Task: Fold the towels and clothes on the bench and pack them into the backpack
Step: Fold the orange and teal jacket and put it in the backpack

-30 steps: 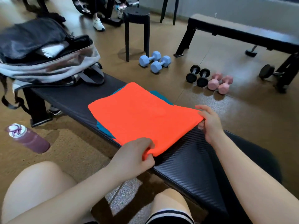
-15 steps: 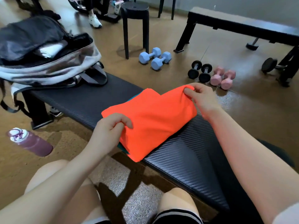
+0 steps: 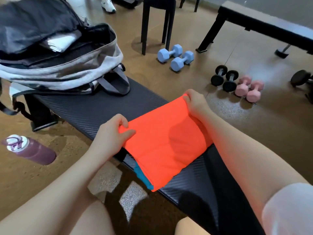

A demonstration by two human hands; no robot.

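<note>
Head view. Backpack (image 3: 55,68) lies at the far left end of the bench (image 3: 88,109), main compartment unzipped and gaping toward the camera. Inside: dark fabric and 1 pale, shiny flat item (image 3: 59,43); what else it holds cannot be made out. Straps trail over the bench's left end.

Orange cloth (image 3: 162,143) sits mid-bench, folded, its near corner overhanging the bench's near edge. A teal cloth (image 3: 141,175) shows under it at that overhang. Left hand (image 3: 110,134) pinches the orange cloth's left corner between thumb and curled fingers. Right hand (image 3: 194,100) grips the far corner, fingers curled over the cloth's edge close to the bench's far edge.

Bare bench surface lies between the backpack and the orange cloth; more bare surface at the near right end.

Floor beyond the far edge: 2 blue dumbbells (image 3: 176,56), 2 black dumbbells (image 3: 223,78), 2 pink dumbbells (image 3: 249,89), a black stool (image 3: 157,16), a second bench (image 3: 264,29). Purple bottle (image 3: 30,148) lies on the floor off the bench's near left side.
</note>
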